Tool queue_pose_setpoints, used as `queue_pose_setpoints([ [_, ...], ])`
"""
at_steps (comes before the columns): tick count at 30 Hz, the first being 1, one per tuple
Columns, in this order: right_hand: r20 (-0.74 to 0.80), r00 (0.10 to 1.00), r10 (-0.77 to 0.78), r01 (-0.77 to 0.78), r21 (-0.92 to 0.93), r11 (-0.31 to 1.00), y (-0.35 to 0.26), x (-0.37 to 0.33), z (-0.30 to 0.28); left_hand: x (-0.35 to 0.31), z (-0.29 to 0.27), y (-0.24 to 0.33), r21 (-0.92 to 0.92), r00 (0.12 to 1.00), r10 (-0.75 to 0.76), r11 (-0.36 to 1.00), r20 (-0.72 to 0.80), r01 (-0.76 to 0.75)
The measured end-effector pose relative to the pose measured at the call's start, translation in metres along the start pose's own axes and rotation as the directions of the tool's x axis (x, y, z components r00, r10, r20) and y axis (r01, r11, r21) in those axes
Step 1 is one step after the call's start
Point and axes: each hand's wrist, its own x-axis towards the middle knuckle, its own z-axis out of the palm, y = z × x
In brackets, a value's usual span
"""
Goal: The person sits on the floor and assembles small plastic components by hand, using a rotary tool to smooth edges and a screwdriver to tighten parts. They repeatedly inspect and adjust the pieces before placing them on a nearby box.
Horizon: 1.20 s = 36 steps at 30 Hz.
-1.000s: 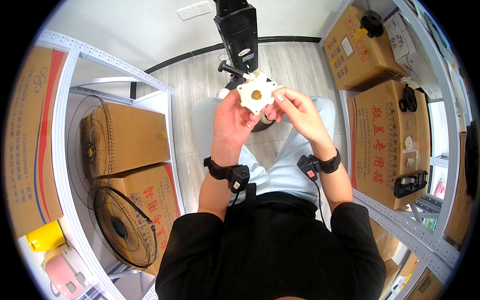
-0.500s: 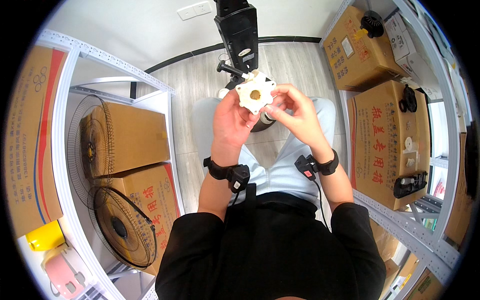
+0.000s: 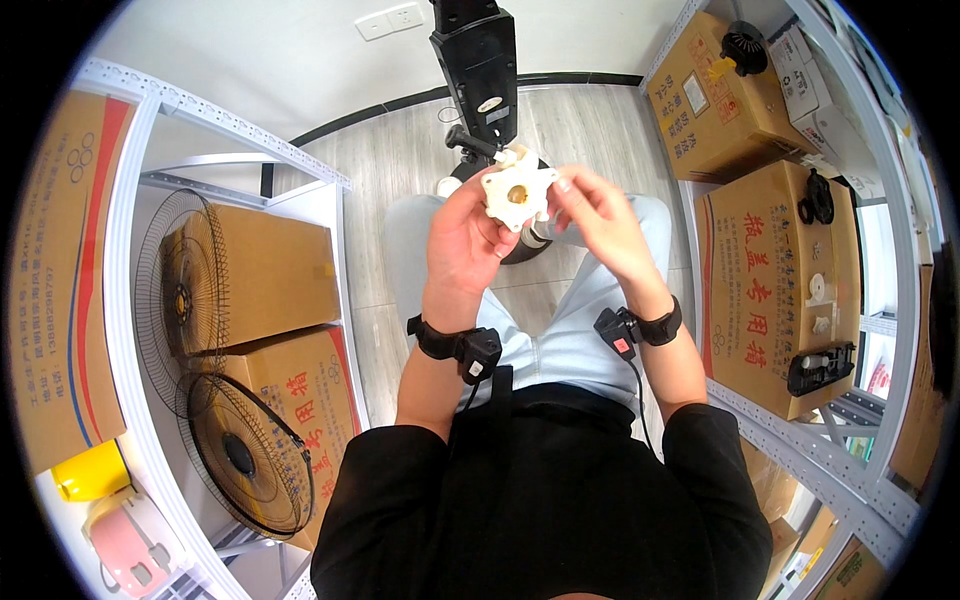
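Observation:
A white star-shaped plastic part (image 3: 516, 212), with a round hole through its middle, is in front of me above my knees. My left hand (image 3: 468, 235) grips it from the left, thumb along its edge and fingers curled underneath. At its right corner the fingertips of my right hand (image 3: 598, 222) are pinched together against the edge; the other right fingers are partly hidden and slightly blurred. A short black rod (image 3: 468, 140) with a wider end shows just beyond the part, at its upper left. Whether the two are joined I cannot tell.
Ahead stands a black pole (image 3: 478, 75) on a dark base. Left shelving (image 3: 240, 125) bears cartons, two wire fan grilles (image 3: 245, 455) and a pink plastic shell (image 3: 130, 550). On the right, cartons (image 3: 755, 290) carry a black fan part (image 3: 820, 370) and small plastic pieces.
The white star-shaped part has shifted slightly right and turned a little. My right hand has moved right, its thumb leaving the part's lower front for the right corner. My left hand keeps its grip.

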Motion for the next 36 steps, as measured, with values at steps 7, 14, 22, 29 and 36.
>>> queue_pose_setpoints([
  [7, -0.1, 0.955, -0.279, 0.256, -0.195, 0.947, -0.03, 0.002, 0.0, 0.004, -0.001, -0.002, 0.232, 0.997, 0.001, 0.972, 0.082, -0.02],
  [14, 0.066, 0.996, -0.067, 0.078, -0.169, 0.983, -0.041, 0.001, -0.008, 0.002, 0.013, -0.015, 0.655, 0.964, 0.264, 0.722, 0.04, -0.225],
  [22, 0.203, 0.979, 0.027, -0.036, 0.044, 0.998, -0.028, 0.004, -0.019, -0.001, 0.015, -0.019, 0.809, 0.865, 0.464, 0.424, 0.192, -0.407],
  [29, 0.275, 0.961, 0.021, -0.05, 0.097, 0.994, -0.031, 0.004, -0.021, -0.001, 0.013, -0.016, 0.833, 0.725, 0.551, 0.093, 0.413, -0.545],
  [36, 0.271, 0.962, -0.027, -0.003, 0.111, 0.994, -0.03, 0.003, -0.023, -0.003, 0.015, -0.013, 0.813, 0.67, 0.551, -0.025, 0.497, -0.582],
])
